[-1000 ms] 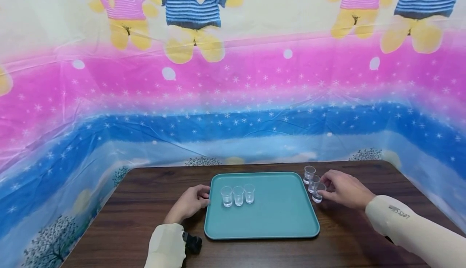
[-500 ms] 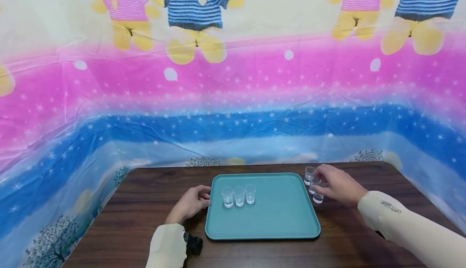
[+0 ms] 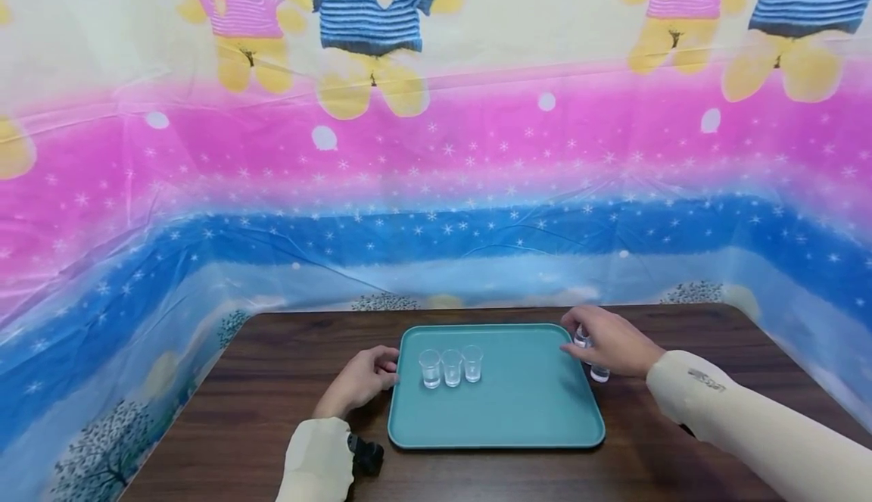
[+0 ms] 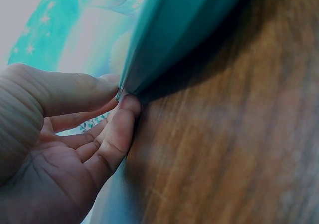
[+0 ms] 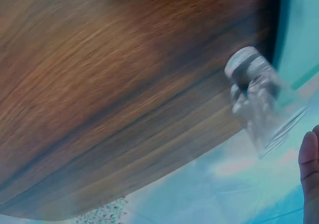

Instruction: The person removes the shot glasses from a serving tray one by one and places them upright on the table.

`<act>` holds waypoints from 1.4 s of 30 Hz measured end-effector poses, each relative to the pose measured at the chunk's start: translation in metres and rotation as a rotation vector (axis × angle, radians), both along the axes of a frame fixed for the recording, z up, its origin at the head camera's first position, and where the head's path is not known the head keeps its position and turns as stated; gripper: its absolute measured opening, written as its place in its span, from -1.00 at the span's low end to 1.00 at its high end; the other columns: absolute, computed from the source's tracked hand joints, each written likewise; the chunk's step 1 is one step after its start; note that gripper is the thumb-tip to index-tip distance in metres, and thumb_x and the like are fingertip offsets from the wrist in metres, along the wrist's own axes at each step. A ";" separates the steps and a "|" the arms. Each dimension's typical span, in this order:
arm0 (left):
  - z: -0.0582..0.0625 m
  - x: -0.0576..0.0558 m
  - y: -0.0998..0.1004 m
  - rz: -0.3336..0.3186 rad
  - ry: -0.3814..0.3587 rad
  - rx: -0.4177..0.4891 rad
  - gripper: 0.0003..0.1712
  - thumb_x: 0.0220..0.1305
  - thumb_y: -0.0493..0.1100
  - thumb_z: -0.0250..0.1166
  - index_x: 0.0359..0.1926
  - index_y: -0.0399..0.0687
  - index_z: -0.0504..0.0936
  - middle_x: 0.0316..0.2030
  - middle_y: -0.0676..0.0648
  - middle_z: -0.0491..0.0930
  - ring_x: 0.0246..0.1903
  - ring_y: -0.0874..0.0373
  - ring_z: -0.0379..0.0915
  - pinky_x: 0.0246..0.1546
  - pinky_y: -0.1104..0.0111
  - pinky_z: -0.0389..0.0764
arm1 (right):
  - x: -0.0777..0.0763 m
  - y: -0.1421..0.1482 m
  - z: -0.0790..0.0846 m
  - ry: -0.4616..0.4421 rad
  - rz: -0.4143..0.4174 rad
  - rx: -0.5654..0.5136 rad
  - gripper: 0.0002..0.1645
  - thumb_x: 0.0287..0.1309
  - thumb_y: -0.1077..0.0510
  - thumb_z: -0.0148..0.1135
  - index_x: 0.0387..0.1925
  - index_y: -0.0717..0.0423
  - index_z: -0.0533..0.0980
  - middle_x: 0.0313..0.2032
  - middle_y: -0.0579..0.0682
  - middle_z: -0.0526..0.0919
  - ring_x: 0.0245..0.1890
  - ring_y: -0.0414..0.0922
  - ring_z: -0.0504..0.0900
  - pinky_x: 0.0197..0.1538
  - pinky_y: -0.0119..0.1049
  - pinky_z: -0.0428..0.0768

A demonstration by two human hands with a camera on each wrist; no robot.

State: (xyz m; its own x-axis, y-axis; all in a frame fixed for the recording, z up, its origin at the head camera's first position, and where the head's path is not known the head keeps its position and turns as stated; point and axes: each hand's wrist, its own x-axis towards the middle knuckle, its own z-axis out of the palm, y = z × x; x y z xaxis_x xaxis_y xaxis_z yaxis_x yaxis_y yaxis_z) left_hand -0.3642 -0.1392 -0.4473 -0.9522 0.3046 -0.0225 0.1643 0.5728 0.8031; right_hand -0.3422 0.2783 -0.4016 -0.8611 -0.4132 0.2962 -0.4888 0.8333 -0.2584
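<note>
My left hand (image 3: 364, 377) pinches the left rim of a teal tray (image 3: 518, 411); the left wrist view shows thumb and fingertips meeting at its edge. Three clear shot glasses (image 3: 452, 372) stand upright in a row on the tray's left part. Just past the tray's right edge, my right hand (image 3: 613, 341) is over more shot glasses (image 5: 259, 94), thumb and fingers spread apart. One glass (image 3: 600, 373) shows its base under the hand; another (image 3: 582, 335) appears between thumb and fingers. In the right wrist view these glasses overlap in a line, apart from the visible finger (image 5: 310, 157).
The tray lies on a dark brown wooden table (image 3: 259, 381). A patterned cloth (image 3: 436, 244) with bears and snowflakes hangs behind and around the table. A small black device (image 3: 366, 456) is on the left wrist.
My right hand has moved left and slightly back, from beside the nearest right-hand glass to over the farther ones. The left hand stays at the tray rim, and the glasses on the tray have not moved.
</note>
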 end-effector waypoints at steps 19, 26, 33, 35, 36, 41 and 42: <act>-0.001 0.001 -0.004 -0.001 -0.006 0.016 -0.53 0.25 -0.36 0.22 0.19 -0.28 0.44 -0.18 -0.11 0.50 -0.27 0.10 0.45 -0.27 0.23 0.52 | -0.010 -0.075 0.002 -0.006 0.110 0.071 -0.56 0.11 -0.02 0.34 0.00 0.01 0.48 -0.19 -0.13 0.50 -0.24 -0.22 0.49 -0.23 -0.25 0.51; -0.002 0.000 -0.005 -0.003 -0.008 0.013 -0.54 0.25 -0.34 0.23 0.18 -0.26 0.44 -0.19 -0.10 0.50 -0.26 0.10 0.45 -0.26 0.23 0.52 | -0.011 -0.100 0.006 -0.044 0.144 0.064 -0.57 0.13 -0.02 0.33 -0.01 0.03 0.48 -0.16 -0.12 0.49 -0.21 -0.21 0.48 -0.19 -0.22 0.50; 0.000 -0.001 -0.005 -0.017 0.006 0.011 -0.54 0.24 -0.35 0.23 0.17 -0.30 0.44 -0.21 -0.09 0.51 -0.25 0.09 0.44 -0.25 0.22 0.52 | -0.014 -0.120 0.001 -0.093 0.193 0.043 -0.54 0.14 -0.03 0.31 0.03 0.07 0.49 -0.14 -0.12 0.49 -0.17 -0.14 0.54 -0.14 -0.20 0.53; 0.000 -0.001 -0.004 -0.016 0.011 0.009 -0.54 0.24 -0.36 0.23 0.17 -0.30 0.45 -0.21 -0.09 0.51 -0.24 0.08 0.44 -0.25 0.23 0.51 | -0.014 -0.124 0.000 -0.101 0.196 0.043 -0.55 0.15 -0.03 0.31 0.03 0.06 0.49 -0.14 -0.12 0.49 -0.17 -0.14 0.54 -0.13 -0.21 0.54; 0.000 -0.001 -0.004 -0.016 0.013 0.007 -0.54 0.24 -0.36 0.23 0.17 -0.30 0.45 -0.21 -0.09 0.51 -0.24 0.08 0.43 -0.25 0.23 0.51 | -0.014 -0.126 -0.001 -0.103 0.193 0.043 -0.55 0.14 -0.03 0.31 0.02 0.06 0.50 -0.14 -0.13 0.49 -0.17 -0.15 0.54 -0.13 -0.21 0.54; -0.001 -0.002 -0.004 -0.015 0.006 0.009 -0.53 0.25 -0.36 0.22 0.18 -0.29 0.44 -0.18 -0.11 0.51 -0.23 0.07 0.44 -0.24 0.22 0.52 | -0.014 -0.130 -0.001 -0.106 0.186 0.048 -0.58 0.13 -0.01 0.33 0.00 0.05 0.52 -0.17 -0.12 0.50 -0.19 -0.17 0.53 -0.13 -0.22 0.54; -0.001 -0.001 -0.004 -0.016 0.003 0.009 -0.53 0.25 -0.36 0.22 0.19 -0.29 0.43 -0.18 -0.11 0.51 -0.23 0.07 0.45 -0.24 0.22 0.52 | -0.014 -0.131 -0.002 -0.106 0.186 0.050 -0.58 0.13 -0.01 0.33 0.00 0.06 0.52 -0.18 -0.12 0.50 -0.19 -0.17 0.53 -0.13 -0.22 0.54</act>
